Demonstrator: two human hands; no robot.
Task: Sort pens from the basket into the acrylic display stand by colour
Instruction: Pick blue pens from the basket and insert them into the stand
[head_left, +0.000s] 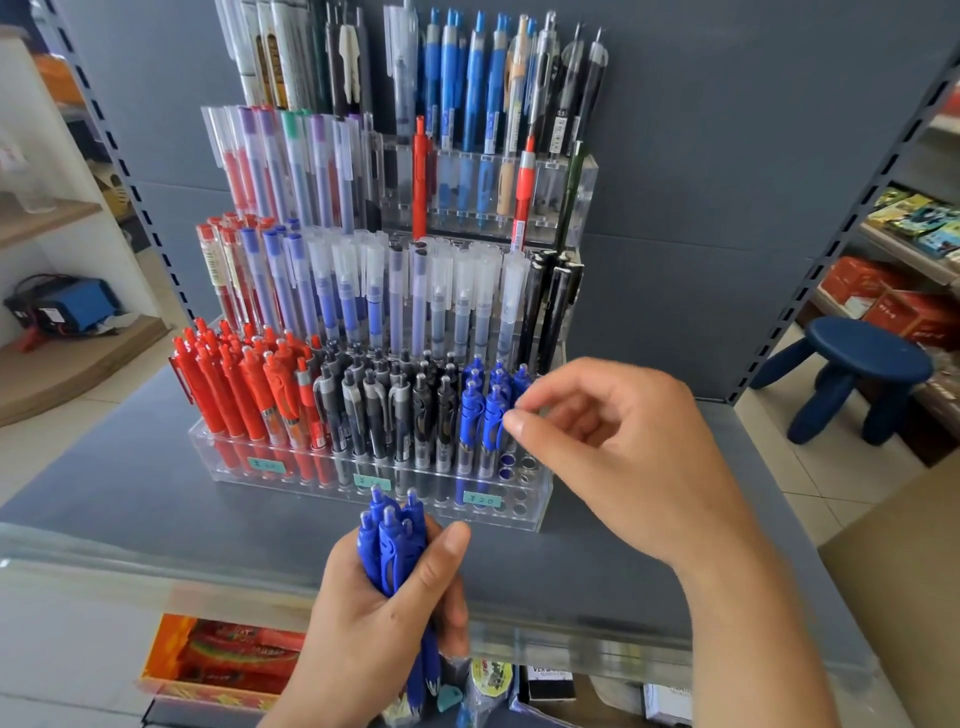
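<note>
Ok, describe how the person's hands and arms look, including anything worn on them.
Both hands are bare: the left hand and right hand show no gloves, rings, watch or bracelets. The forearms are uncovered too, with no sleeve in view. Fingernails are short and unpainted.

Grey shelf runs across centre, backed by grey panel between slotted uprights. Navy plastic stool at 3 o'clock on pale tiled floor. Wooden shelving at 9 o'clock; stocked shelves at 2 o'clock. Even daylight.
</note>
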